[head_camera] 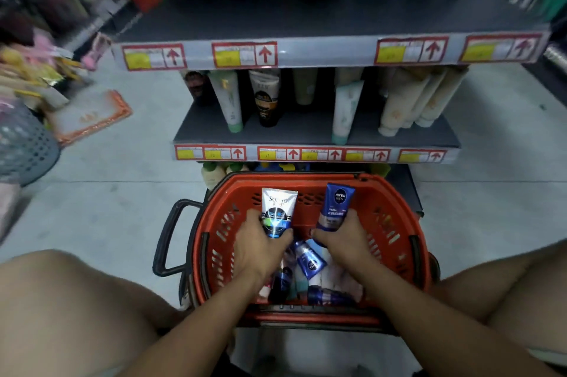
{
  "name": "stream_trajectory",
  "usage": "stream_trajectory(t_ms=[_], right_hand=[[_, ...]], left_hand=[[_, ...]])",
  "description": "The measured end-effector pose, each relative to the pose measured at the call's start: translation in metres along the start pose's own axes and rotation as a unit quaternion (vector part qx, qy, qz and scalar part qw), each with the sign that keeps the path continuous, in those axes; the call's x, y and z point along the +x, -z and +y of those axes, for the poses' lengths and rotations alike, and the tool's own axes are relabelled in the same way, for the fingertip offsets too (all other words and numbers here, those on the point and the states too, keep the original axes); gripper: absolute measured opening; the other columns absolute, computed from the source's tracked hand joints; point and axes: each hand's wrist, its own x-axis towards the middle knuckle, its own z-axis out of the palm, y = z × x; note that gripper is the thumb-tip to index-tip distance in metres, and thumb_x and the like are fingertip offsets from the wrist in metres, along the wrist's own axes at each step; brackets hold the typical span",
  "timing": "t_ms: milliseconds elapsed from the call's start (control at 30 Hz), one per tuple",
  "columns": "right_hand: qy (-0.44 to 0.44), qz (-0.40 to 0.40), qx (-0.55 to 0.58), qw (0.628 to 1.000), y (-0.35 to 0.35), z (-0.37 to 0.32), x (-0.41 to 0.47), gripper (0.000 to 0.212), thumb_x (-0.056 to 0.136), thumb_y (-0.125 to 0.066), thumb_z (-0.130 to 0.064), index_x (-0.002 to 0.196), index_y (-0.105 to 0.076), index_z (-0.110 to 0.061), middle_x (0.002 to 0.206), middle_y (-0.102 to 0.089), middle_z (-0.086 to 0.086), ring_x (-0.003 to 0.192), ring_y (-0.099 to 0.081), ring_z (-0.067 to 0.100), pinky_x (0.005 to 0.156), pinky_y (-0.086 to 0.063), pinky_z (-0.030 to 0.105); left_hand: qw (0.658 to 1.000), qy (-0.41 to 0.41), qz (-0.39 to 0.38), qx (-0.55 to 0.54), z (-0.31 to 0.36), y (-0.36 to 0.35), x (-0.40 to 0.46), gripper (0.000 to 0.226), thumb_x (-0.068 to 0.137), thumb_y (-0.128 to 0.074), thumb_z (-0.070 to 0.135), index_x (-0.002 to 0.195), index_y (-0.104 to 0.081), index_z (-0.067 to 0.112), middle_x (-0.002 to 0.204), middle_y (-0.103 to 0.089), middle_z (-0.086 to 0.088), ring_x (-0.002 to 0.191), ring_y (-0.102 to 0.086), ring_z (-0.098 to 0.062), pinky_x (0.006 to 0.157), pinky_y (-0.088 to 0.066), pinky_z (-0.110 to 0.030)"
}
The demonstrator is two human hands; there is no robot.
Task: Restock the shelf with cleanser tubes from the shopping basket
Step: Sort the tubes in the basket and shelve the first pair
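Both hands over the red shopping basket (395,223) at lower centre of the frame, each lifting one cleanser tube. Your left hand (260,246) is wrapped around the lower half of the white tube (278,208); your right hand (340,237) is wrapped around the lower half of the blue tube (336,205). Both tubes stand upright, crimped ends up, clear of the pile. Fingers are curled tight on the tube bodies — neither hand is slack, and neither touches the basket wall.

To do the lift well, raise both tubes straight up past the rim before you swing toward the shelf (306,131) in mid-frame, where gaps show between the standing tubes. Keep your hold low and firm without crushing the soft bodies, and set each tube cap-down like its neighbours.

More tubes (310,260) lie loose in the basket bottom between your wrists — these remain to be shelved.
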Motion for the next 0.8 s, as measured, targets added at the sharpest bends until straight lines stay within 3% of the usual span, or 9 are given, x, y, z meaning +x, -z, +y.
stream_trajectory(t_ms=[100, 233, 333, 467, 567, 800], right_hand=[[0.044, -0.017, 0.003, 0.999, 0.013, -0.026, -0.013, 0.06, 0.072, -0.089, -0.02, 0.116, -0.048, -0.019, 0.101, -0.065, -0.003, 0.087, -0.065, 0.014, 0.072, -0.053, 0.031], [0.109, -0.009, 0.008, 0.994, 0.028, -0.063, -0.03, 0.058, 0.072, -0.091, -0.024, 0.115, -0.05, -0.027, 0.102, -0.065, -0.014, 0.09, -0.064, 0.002, 0.07, -0.048, 0.017], [0.155, 0.013, 0.016, 0.988, 0.033, -0.091, -0.042, 0.057, 0.071, -0.092, -0.031, 0.112, -0.053, -0.027, 0.101, -0.068, -0.015, 0.089, -0.065, -0.004, 0.07, -0.049, 0.014], [0.206, 0.025, 0.028, 0.978, 0.038, -0.126, -0.052, 0.06, 0.07, -0.091, -0.041, 0.116, -0.053, -0.034, 0.105, -0.07, -0.016, 0.092, -0.067, -0.004, 0.08, -0.058, 0.026], [0.247, 0.04, 0.007, 0.968, 0.039, -0.156, -0.055, 0.058, 0.067, -0.088, -0.052, 0.111, -0.054, -0.037, 0.101, -0.07, -0.016, 0.091, -0.068, -0.002, 0.08, -0.06, 0.033], [0.315, 0.07, -0.02, 0.946, 0.037, -0.235, -0.043, 0.061, 0.064, -0.083, -0.06, 0.111, -0.05, -0.04, 0.103, -0.068, -0.018, 0.093, -0.067, -0.001, 0.08, -0.06, 0.035]], left_hand=[[0.998, -0.046, 0.038, -0.025, 0.024, 0.022, -0.007, 0.052, 0.072, -0.083, 0.053, 0.104, -0.049, 0.029, 0.093, -0.066, 0.008, 0.08, -0.067, -0.012, 0.067, -0.059, -0.041], [0.989, -0.091, 0.092, -0.067, 0.055, 0.053, -0.012, 0.049, 0.074, -0.084, 0.051, 0.106, -0.053, 0.031, 0.094, -0.065, 0.013, 0.083, -0.065, -0.003, 0.071, -0.061, -0.036], [0.981, -0.116, 0.132, -0.086, 0.072, 0.078, -0.011, 0.048, 0.075, -0.086, 0.049, 0.105, -0.053, 0.032, 0.094, -0.064, 0.014, 0.084, -0.064, -0.002, 0.071, -0.059, -0.032], [0.969, -0.131, 0.176, -0.117, 0.088, 0.109, -0.006, 0.046, 0.074, -0.086, 0.052, 0.102, -0.053, 0.038, 0.092, -0.068, 0.015, 0.082, -0.065, 0.001, 0.067, -0.056, -0.027], [0.959, -0.147, 0.206, -0.126, 0.102, 0.132, 0.002, 0.049, 0.073, -0.087, 0.053, 0.108, -0.054, 0.039, 0.095, -0.069, 0.018, 0.085, -0.065, 0.004, 0.071, -0.056, -0.025], [0.938, -0.172, 0.263, -0.148, 0.133, 0.185, 0.043, 0.054, 0.072, -0.085, 0.057, 0.112, -0.056, 0.038, 0.099, -0.07, 0.017, 0.088, -0.07, -0.004, 0.075, -0.061, -0.037]])
